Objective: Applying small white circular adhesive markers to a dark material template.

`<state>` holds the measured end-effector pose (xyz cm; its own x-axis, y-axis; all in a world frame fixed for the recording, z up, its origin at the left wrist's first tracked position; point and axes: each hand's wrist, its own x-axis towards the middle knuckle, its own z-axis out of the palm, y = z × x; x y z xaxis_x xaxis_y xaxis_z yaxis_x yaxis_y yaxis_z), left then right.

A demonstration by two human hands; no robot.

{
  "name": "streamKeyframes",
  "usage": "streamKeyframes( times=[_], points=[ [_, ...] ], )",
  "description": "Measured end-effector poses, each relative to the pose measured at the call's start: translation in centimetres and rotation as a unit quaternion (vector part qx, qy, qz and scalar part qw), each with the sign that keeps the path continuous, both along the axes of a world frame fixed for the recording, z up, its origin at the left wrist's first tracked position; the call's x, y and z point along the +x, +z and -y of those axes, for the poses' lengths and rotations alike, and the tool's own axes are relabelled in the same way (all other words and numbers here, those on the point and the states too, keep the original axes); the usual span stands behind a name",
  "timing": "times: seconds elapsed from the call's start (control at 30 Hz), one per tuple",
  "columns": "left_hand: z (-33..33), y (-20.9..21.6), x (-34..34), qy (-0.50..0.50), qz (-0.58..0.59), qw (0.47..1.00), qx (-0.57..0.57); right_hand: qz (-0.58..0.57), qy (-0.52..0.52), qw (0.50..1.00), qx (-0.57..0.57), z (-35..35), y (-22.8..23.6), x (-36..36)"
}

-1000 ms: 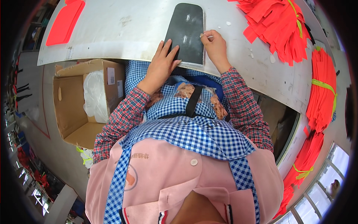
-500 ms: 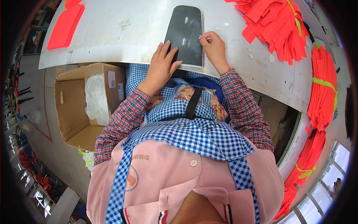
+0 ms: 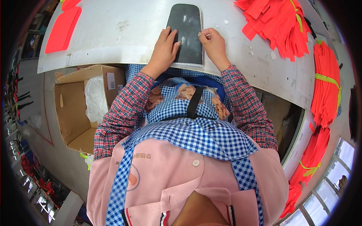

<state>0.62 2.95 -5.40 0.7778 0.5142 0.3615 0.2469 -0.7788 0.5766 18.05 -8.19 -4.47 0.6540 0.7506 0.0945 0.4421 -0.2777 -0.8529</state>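
Note:
A dark grey, tapered flat panel (image 3: 189, 51) with a rounded far end lies on the white table, and a pale layer peeps out along its right edge. My left hand (image 3: 163, 49) rests on the panel's left side, fingers stretched out and holding it from above. Beside the right edge, my right hand (image 3: 214, 44) is closed in a pinch. A tiny white piece (image 3: 200, 34) shows at its fingertips, touching or nearly touching the panel's edge; it looks like chalk, but its kind is not certain.
Bright red-orange fabric strips (image 3: 273, 26) lie at the far right, with tied bundles (image 3: 326, 86) along the right edge. Flat red-orange pieces (image 3: 63, 30) sit at the far left. White chips (image 3: 273, 55) dot the table (image 3: 102, 41). An open cardboard box (image 3: 75, 113) stands below left.
My left hand has slid farther up the panel's left side, its fingers closer together. My right hand has shifted slightly up along the right edge, still pinching.

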Motion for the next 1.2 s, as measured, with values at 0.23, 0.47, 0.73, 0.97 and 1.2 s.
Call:
streamKeyframes(
  times=[0.23,0.47,0.73,0.97,1.2],
  points=[
    [0.1,-0.4,-0.2,0.004,-0.02,0.999,0.037,0.009,0.004,1.0,-0.003,0.1,0.2,-0.2],
    [-0.7,0.0,0.7,0.015,-0.018,0.997,0.071,0.023,-0.002,0.999,0.031,0.3,0.4,-0.2],
    [-1.4,-0.7,1.1,0.025,-0.112,0.988,0.098,-0.052,0.046,0.997,-0.03,-0.5,2.5,-1.4],
    [-0.7,-0.6,1.2,0.039,-0.123,0.986,0.102,0.014,0.11,0.99,-0.092,-2.1,1.8,-1.6],
    [-0.5,-0.7,1.1,0.044,-0.107,0.989,0.098,0.076,0.106,0.986,-0.103,-2.8,1.8,-2.4]
  ],
)
